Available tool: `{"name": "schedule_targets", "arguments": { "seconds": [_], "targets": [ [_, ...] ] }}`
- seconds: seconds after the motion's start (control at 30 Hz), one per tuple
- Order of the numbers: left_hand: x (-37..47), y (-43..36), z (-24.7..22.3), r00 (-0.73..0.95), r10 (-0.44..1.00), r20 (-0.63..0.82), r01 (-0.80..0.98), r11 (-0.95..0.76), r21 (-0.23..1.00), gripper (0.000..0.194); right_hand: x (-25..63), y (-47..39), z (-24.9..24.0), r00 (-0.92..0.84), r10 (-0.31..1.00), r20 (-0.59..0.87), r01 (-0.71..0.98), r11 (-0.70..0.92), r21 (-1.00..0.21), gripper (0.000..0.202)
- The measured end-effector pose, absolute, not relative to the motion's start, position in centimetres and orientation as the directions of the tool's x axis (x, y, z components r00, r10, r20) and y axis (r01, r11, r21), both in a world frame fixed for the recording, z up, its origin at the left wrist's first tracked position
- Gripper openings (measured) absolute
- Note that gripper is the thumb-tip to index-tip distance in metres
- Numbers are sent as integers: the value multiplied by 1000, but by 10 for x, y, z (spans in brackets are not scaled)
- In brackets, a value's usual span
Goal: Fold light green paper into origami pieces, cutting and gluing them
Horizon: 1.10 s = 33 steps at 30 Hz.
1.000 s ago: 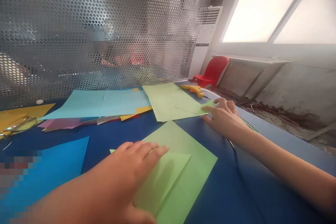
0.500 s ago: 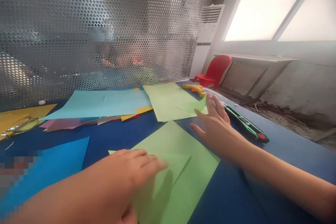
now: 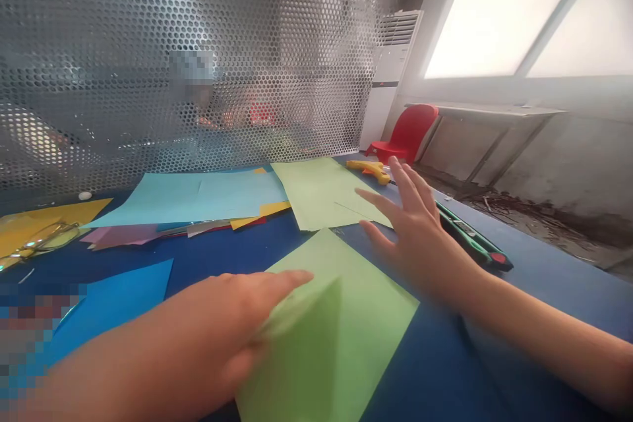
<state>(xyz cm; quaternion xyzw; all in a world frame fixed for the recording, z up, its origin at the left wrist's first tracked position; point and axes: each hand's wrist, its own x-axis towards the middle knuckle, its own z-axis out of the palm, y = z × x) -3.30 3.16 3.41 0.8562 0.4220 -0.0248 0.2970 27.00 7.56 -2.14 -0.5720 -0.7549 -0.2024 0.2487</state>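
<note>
A light green sheet (image 3: 376, 303) lies cornerwise on the blue table, with a raised, darker green flap (image 3: 314, 349) over its near part. My left hand (image 3: 252, 310) is closed at the flap's left edge, its index finger stretched across the paper and its other fingers mostly hidden. To the right, my right hand (image 3: 410, 231) hovers with fingers spread and holds nothing. It is near a second light green sheet (image 3: 316, 191) that lies flat farther back. Beyond the right fingers is a yellow tool (image 3: 370, 170); a green and black cutter (image 3: 469, 234) lies beside the right wrist.
Light blue sheets (image 3: 198, 198) lie over pink and yellow paper at the back left. Glasses (image 3: 44, 237) rest on yellow paper (image 3: 89, 211). A blue sheet (image 3: 128, 297) is nearer. A perforated metal screen (image 3: 237, 59) borders the table; a red chair (image 3: 408, 132) stands beyond.
The green flap under my left hand has risen and swung over. My right hand has lifted, its fingers spreading, and the small green piece near its fingertips is no longer visible.
</note>
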Motion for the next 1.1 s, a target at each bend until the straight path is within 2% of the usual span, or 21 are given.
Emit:
{"name": "schedule_targets", "arguments": {
  "seconds": [0.07,0.13,0.17,0.23,0.33,0.43,0.5,0.6,0.77,0.87,0.97,1.03,1.1],
  "targets": [
    [-30,31,31,592,759,-270,751,-398,528,54,263,68,-15,-365,599,712,891,447,81,32],
    [-25,29,30,557,800,-222,768,-395,503,52,259,59,-8,-456,416,786,793,591,147,26],
    [-24,28,29,540,819,-193,780,-402,479,53,257,55,-5,-486,366,794,748,644,162,24],
    [-22,25,29,504,852,-144,804,-402,438,58,255,48,-1,-571,318,757,634,756,161,22],
    [-23,23,27,445,886,-128,843,-367,394,71,248,40,1,-719,241,651,394,914,97,38],
    [-23,22,22,450,881,-143,832,-355,427,76,237,35,-2,-779,159,606,201,980,1,40],
    [-22,20,18,467,873,-139,812,-361,459,78,232,32,-6,-778,138,613,155,988,-25,35],
    [-21,16,13,462,876,-143,823,-362,438,82,229,29,-6,-790,135,598,160,987,-11,29],
    [-24,18,9,418,884,-208,867,-320,383,85,235,31,-3,-846,138,515,155,988,-10,39],
    [-29,24,2,423,898,-121,860,-355,366,97,238,32,-7,-843,153,515,140,988,-65,33],
    [-34,26,-6,493,869,28,823,-477,308,115,239,32,-13,-847,164,505,121,986,-118,14],
    [-35,25,-8,583,802,129,775,-597,209,114,239,32,-14,-846,174,504,110,982,-154,8],
    [-31,24,-6,645,745,169,729,-666,156,107,239,32,-13,-839,182,513,98,977,-187,12]
  ]
}}
